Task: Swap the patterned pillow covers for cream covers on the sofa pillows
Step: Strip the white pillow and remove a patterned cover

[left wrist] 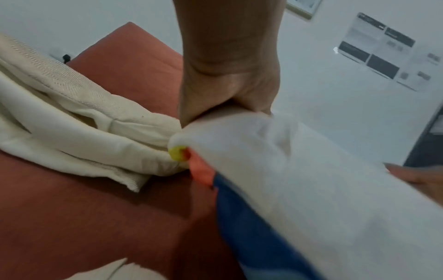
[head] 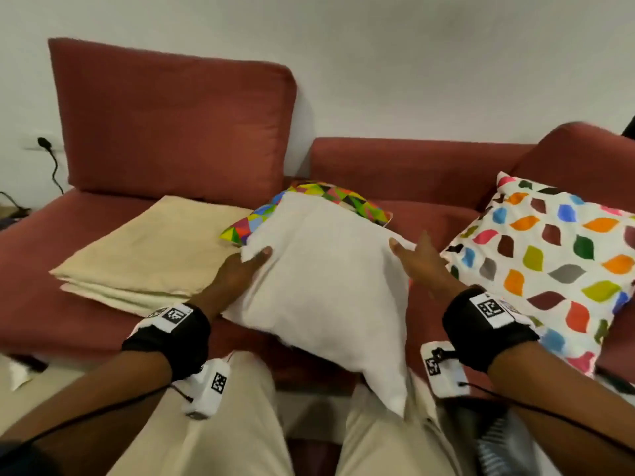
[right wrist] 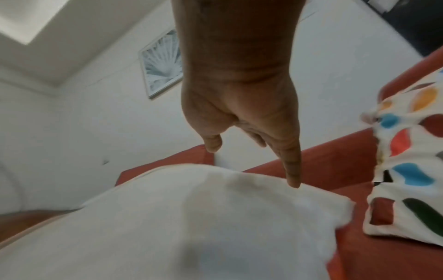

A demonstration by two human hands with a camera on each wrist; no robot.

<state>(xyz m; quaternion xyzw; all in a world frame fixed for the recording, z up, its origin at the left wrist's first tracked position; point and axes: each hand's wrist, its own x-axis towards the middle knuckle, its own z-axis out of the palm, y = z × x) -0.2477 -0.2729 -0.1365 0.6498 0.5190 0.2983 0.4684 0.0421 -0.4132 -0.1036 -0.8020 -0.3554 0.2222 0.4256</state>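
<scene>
A bare white pillow insert (head: 323, 280) lies on the red sofa seat (head: 86, 321), tilted toward me. My left hand (head: 245, 266) grips its far left corner (left wrist: 239, 125), thumb on top. My right hand (head: 417, 259) is open at the far right corner, fingers straight (right wrist: 291, 166) and just touching the fabric. Behind the insert lies the emptied triangle-patterned cover (head: 330, 197); a strip of it (left wrist: 201, 170) shows under the insert. Folded cream covers (head: 151, 249) are stacked to the left (left wrist: 72, 128). A pillow with a coloured leaf pattern (head: 549, 266) leans at the right (right wrist: 407, 170).
A tall red back cushion (head: 175, 125) stands at the back left, with a low sofa back (head: 412, 166) to its right. A wall socket with a black cable (head: 46, 146) is at the far left. My legs in beige trousers (head: 220, 424) are below the seat edge.
</scene>
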